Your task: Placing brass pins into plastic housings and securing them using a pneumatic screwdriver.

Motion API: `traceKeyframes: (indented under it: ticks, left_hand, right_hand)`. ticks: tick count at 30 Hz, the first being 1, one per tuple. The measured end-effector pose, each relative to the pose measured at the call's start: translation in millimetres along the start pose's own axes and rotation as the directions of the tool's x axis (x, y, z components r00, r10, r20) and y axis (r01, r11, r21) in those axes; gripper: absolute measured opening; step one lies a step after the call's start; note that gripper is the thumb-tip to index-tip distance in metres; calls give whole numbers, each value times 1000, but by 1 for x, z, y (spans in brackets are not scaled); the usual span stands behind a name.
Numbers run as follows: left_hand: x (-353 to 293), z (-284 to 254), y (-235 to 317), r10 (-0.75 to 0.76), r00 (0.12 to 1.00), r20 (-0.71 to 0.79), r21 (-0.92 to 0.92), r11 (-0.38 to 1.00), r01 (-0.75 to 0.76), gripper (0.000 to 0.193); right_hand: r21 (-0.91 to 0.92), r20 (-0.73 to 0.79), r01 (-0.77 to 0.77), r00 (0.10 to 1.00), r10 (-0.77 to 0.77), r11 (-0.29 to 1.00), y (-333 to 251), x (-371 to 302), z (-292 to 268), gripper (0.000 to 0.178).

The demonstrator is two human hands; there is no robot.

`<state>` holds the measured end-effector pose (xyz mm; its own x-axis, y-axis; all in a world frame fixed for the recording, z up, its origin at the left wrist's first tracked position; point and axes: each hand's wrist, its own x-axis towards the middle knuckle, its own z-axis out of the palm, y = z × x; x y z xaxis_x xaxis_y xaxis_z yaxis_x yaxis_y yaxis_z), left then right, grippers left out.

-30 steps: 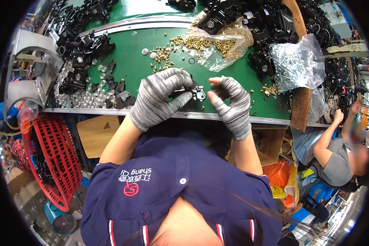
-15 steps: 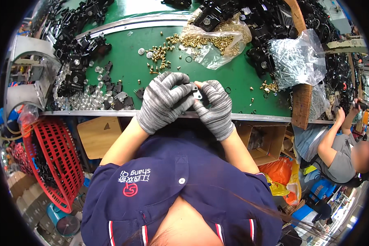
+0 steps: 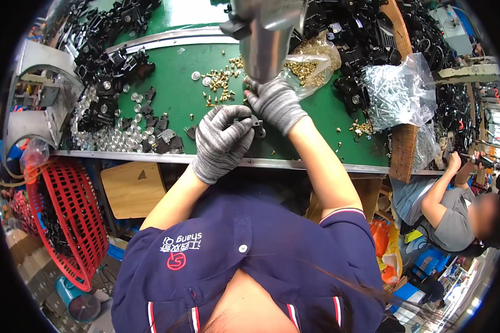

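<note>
Small dark part (image 3: 258,129) beside metal tool (image 3: 265,53)
The left hand (image 3: 223,144) pinches the part; hold it steady, fingertips clear of the tool. The right hand (image 3: 276,104) curls at the tool's lower end; grip closure cannot be told. Green table (image 3: 319,119): transparent caps (image 3: 129,137), brass screws (image 3: 219,83), bagged silver screws (image 3: 397,91). Room: red basket (image 3: 79,202) left, co-worker (image 3: 456,219) right.

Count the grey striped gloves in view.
2 grey striped gloves: one on the left hand, one on the right hand, by the silver tool's lower end. Others may be hidden in the clutter.
</note>
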<state>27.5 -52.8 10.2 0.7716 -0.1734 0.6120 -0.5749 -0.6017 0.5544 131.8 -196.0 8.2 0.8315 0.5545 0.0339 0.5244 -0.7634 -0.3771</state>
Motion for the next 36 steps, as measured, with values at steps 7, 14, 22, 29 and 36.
traceKeyframes:
  ticks: [7, 14, 22, 29, 36]
  left_hand:
    - [2, -1, 1, -69, 995, -76, -69, 996, 64, 17]
    - [16, 8, 0, -67, 994, -84, -83, 995, 60, 18]
    - [10, 21, -3, -74, 989, -128, -94, 994, 62, 22]
    - [7, 18, -8, -77, 987, -139, -142, 988, 57, 23]
    - [7, 19, -9, -33, 986, -163, -98, 995, 17, 16]
  right_hand:
    - [-250, 254, 270, 945, -206, 930, -13, 28, -5, 14]
    - [955, 291, -293, 955, 59, 37, 3, -41, -50, 16]
    - [895, 237, -289, 954, 185, 341, -8, -58, -58, 13]
    - [872, 307, -410, 884, 353, 267, -8, -63, -46, 11]
    - [824, 253, -384, 907, 336, 416, -12, -64, -48, 12]
